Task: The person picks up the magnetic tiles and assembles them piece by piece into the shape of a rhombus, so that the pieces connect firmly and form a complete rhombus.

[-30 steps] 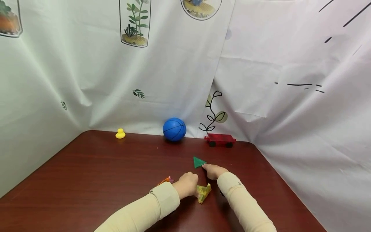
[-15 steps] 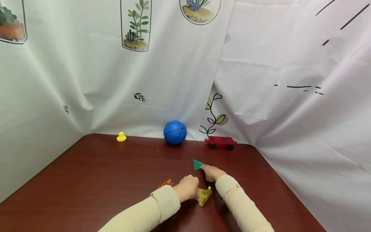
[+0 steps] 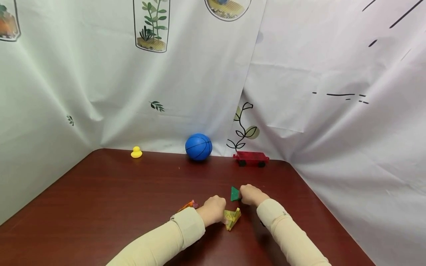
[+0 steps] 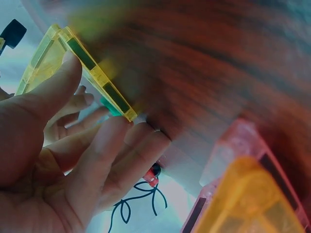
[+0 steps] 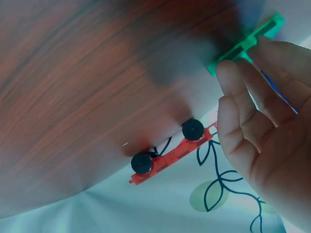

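Note:
My left hand pinches a pair of translucent yellow magnetic tiles, joined at an edge and standing at an angle to each other. In the left wrist view the thumb lies against one yellow tile, with a fingertip at its lower corner. Just beyond, my right hand grips a green triangular magnetic tile between thumb and fingers; the right wrist view shows the green tile edge-on, partly covered by the fingertips. Behind the left wrist are an orange tile and a pink tile, mostly hidden in the head view.
At the back of the brown table stand a yellow toy duck, a blue ball and a red wheeled toy wagon. A white printed curtain hangs along the table's back and sides.
My right hand has drawn the green tile to the right and nearer, tilting it up from lying flatter. The left hand keeps its place with the yellow tiles. The head view shifts slightly.

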Action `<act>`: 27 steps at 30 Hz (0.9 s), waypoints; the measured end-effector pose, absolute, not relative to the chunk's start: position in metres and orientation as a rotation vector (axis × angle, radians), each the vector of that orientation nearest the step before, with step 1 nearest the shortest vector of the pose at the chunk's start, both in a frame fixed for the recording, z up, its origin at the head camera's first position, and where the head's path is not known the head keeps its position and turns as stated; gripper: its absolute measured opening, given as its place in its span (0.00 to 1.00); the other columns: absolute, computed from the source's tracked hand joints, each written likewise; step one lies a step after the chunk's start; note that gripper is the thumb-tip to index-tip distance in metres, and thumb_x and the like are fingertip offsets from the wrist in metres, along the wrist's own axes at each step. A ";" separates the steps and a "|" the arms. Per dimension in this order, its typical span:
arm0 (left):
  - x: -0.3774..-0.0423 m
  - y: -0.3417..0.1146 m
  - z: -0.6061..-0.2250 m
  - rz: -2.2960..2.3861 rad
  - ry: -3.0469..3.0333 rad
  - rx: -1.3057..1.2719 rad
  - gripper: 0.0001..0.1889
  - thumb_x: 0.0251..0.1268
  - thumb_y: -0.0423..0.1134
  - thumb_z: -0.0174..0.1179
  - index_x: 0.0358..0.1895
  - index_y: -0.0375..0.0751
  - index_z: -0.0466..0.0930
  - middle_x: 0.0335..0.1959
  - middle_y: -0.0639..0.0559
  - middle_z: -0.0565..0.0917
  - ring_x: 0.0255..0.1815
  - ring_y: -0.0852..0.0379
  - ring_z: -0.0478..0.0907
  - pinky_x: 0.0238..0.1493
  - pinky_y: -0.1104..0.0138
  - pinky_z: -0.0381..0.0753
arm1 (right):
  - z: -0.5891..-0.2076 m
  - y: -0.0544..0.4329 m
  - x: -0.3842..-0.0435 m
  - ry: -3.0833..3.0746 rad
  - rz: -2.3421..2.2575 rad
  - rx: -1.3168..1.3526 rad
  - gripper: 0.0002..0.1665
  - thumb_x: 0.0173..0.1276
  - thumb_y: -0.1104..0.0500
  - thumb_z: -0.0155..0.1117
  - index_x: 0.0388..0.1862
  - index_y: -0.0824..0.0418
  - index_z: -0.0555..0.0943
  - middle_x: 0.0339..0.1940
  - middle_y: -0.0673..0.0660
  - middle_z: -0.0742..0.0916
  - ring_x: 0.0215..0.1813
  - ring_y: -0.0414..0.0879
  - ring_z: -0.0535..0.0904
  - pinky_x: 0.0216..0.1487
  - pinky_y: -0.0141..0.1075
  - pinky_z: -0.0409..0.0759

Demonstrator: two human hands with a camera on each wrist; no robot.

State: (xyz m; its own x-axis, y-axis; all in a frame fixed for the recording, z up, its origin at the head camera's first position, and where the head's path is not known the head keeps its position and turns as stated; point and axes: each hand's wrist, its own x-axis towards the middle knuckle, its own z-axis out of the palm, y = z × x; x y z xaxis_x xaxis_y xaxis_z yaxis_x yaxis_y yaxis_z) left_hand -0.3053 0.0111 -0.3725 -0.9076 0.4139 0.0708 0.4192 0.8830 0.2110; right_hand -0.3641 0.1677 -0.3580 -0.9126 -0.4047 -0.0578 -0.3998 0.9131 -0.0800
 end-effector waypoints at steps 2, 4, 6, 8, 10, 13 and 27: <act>-0.305 0.011 -0.374 -0.344 -3.020 -0.670 0.18 0.32 0.49 0.72 0.15 0.45 0.71 0.13 0.55 0.69 0.18 0.59 0.71 0.20 0.69 0.70 | -0.357 0.171 -0.361 3.009 -0.108 -0.655 0.09 0.52 0.71 0.58 0.20 0.60 0.80 0.19 0.51 0.78 0.21 0.40 0.68 0.23 0.33 0.66; -0.305 0.011 -0.375 -0.340 -3.015 -0.670 0.18 0.32 0.49 0.72 0.14 0.45 0.71 0.14 0.55 0.70 0.19 0.59 0.72 0.20 0.68 0.71 | -0.357 0.173 -0.357 3.005 -0.109 -0.676 0.11 0.51 0.71 0.57 0.14 0.60 0.77 0.14 0.49 0.74 0.18 0.40 0.64 0.21 0.32 0.63; -0.305 0.010 -0.375 -0.332 -3.003 -0.672 0.18 0.31 0.50 0.72 0.14 0.45 0.71 0.15 0.55 0.72 0.20 0.58 0.73 0.20 0.68 0.71 | -0.356 0.176 -0.355 2.998 -0.110 -0.686 0.13 0.50 0.71 0.57 0.11 0.59 0.74 0.11 0.47 0.70 0.17 0.40 0.61 0.20 0.32 0.61; -0.306 0.011 -0.376 -0.337 -2.998 -0.675 0.18 0.32 0.49 0.72 0.13 0.45 0.71 0.15 0.55 0.72 0.21 0.58 0.73 0.20 0.68 0.71 | -0.357 0.177 -0.354 2.991 -0.113 -0.664 0.14 0.49 0.70 0.59 0.10 0.58 0.72 0.11 0.47 0.69 0.17 0.40 0.61 0.19 0.32 0.61; -0.306 0.011 -0.376 -0.340 -2.992 -0.680 0.18 0.32 0.49 0.72 0.13 0.45 0.71 0.15 0.54 0.72 0.21 0.58 0.73 0.20 0.68 0.71 | -0.357 0.178 -0.354 2.982 -0.125 -0.629 0.13 0.49 0.68 0.62 0.10 0.58 0.72 0.11 0.47 0.70 0.18 0.40 0.63 0.20 0.33 0.63; -0.305 0.011 -0.375 -0.338 -2.988 -0.684 0.18 0.32 0.49 0.72 0.14 0.45 0.72 0.15 0.55 0.72 0.20 0.58 0.73 0.20 0.68 0.72 | -0.356 0.178 -0.355 2.987 -0.134 -0.578 0.12 0.47 0.61 0.69 0.13 0.57 0.74 0.14 0.49 0.73 0.19 0.41 0.67 0.22 0.34 0.67; -0.299 0.011 -0.369 -0.344 -3.032 -0.662 0.17 0.33 0.49 0.71 0.17 0.44 0.72 0.15 0.55 0.70 0.18 0.59 0.71 0.21 0.69 0.72 | -0.367 0.166 -0.359 3.120 0.027 -0.511 0.25 0.37 0.40 0.72 0.21 0.58 0.74 0.18 0.51 0.72 0.23 0.44 0.68 0.24 0.41 0.72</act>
